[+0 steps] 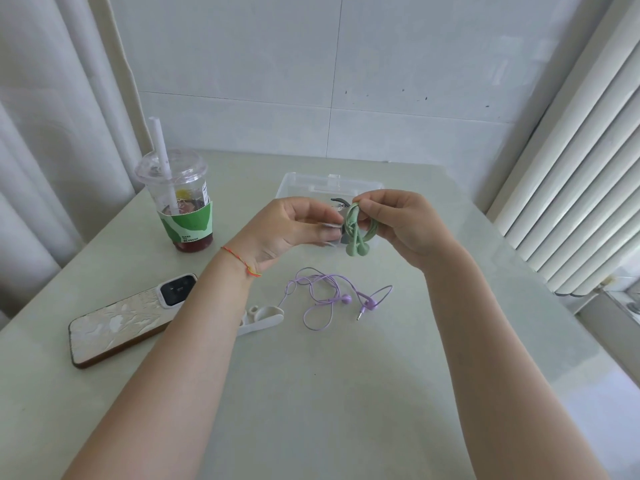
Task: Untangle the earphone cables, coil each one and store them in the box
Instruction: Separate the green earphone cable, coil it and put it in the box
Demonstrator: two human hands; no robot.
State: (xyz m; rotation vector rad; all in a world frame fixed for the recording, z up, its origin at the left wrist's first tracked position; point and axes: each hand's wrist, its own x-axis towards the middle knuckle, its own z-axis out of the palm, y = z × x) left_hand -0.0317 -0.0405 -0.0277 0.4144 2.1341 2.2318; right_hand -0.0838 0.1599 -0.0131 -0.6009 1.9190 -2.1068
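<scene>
I see the right hand [398, 223] pinching the green earphone coil [355, 230] at frame centre; left hand [287, 226] grip closed on its tie. Clear box [294, 183] sits directly behind, right hand nearer.

This looks like a home, at a pale table [346, 393] pushed against a white tiled wall [329, 64]. A takeaway drink cup [180, 206] and a phone [128, 322] lie at the left, curtains [45, 133] hang far left, and a white radiator [581, 188] stands at the right.

Green earphones [356, 230] coiled, mid-frame, buds hanging; purple earphones [332, 296] loose, tangled just below; clear box [301, 183] open behind.
</scene>
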